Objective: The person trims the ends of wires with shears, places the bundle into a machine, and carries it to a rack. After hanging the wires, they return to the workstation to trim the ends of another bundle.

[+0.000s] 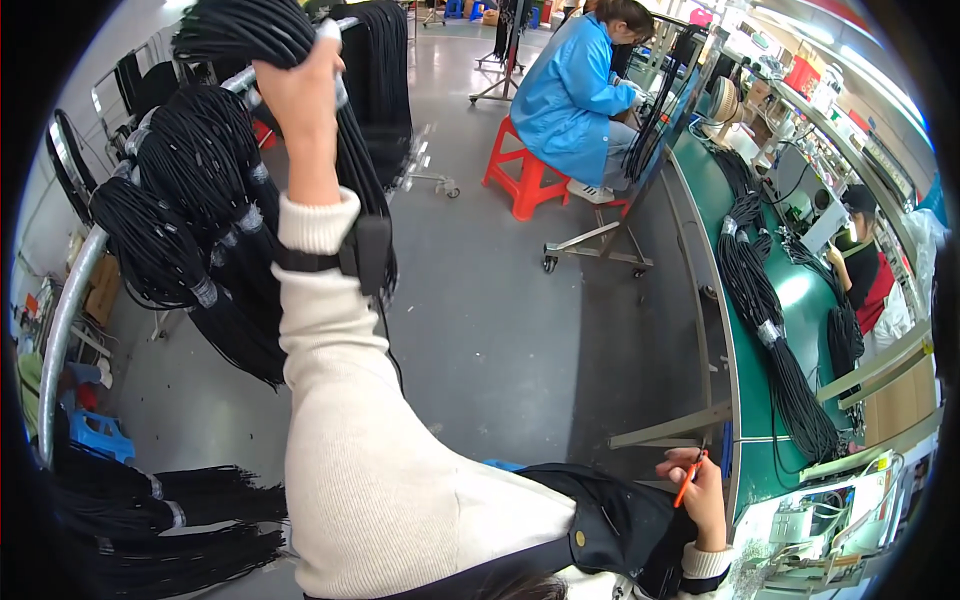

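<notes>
The person's left hand (300, 85) is raised high and closed around the curved silver metal rack rail (65, 310), with its fingers wrapped over the bar where a thick bundle of black cables (245, 35) hangs across it. A black strap with a small black box (372, 252) sits on the cream knitted sleeve (340, 400) just below that wrist. More taped bundles of black cables (190, 180) hang in a row along the same rail, below and to the left of the gripping hand, and further bundles (150, 505) lie near the rail's lower end.

The right hand (700, 495) is well apart from the rail, low at the near edge of the long green workbench (735, 360). It is closed in a pinch on a thin orange pen-like tool (688, 482), held between thumb and fingers.

On the workbench lies a long taped bundle of black cables (770, 330). Beyond the rail, across the grey floor, a person in a blue coat (570, 85) sits on a red plastic stool (520, 175), and another person in a black cap (868, 265) works on the far side of the workbench.
</notes>
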The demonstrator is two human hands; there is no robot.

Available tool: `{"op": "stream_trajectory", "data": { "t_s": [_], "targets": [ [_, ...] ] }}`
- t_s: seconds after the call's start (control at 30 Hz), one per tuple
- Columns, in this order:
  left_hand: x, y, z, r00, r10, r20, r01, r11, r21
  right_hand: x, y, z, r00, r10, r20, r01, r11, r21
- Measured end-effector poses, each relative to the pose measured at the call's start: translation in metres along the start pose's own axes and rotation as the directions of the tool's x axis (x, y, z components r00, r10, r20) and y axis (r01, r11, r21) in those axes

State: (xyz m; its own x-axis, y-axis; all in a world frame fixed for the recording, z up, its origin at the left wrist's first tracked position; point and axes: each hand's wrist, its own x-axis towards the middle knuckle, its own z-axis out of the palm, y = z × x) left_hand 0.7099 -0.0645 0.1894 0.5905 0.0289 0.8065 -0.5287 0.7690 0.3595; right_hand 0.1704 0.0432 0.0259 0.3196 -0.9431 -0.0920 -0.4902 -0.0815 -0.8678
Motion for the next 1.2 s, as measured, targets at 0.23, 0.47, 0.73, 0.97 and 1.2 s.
{"op": "stream_trajectory", "data": {
  "t_s": [0.23,0.47,0.73,0.97,1.2],
  "targets": [
    [0.022,-0.137,-0.099,0.785,-0.542,-0.3,0.581,0.812,0.053,-0.021,0.028,0.005,0.992,0.117,-0.043,-0.099,0.95,0.296],
    [-0.164,-0.155,-0.12,0.755,-0.269,-0.598,0.638,0.094,0.764,-0.028,0.031,0.022,0.982,0.173,-0.072,-0.159,0.973,0.168],
    [-0.498,-0.131,0.115,0.389,-0.768,0.509,0.666,0.616,0.421,-0.062,0.023,0.014,0.967,0.245,-0.077,-0.222,0.949,0.226],
    [-0.494,0.081,0.343,0.373,-0.17,0.912,0.598,0.796,-0.097,-0.114,0.042,0.003,0.871,0.366,-0.328,-0.225,0.89,0.396],
    [-0.536,0.101,0.397,0.451,0.095,0.887,-0.075,0.995,-0.069,-0.138,0.061,0.003,0.763,0.499,-0.412,-0.275,0.826,0.492]
  ]
}}
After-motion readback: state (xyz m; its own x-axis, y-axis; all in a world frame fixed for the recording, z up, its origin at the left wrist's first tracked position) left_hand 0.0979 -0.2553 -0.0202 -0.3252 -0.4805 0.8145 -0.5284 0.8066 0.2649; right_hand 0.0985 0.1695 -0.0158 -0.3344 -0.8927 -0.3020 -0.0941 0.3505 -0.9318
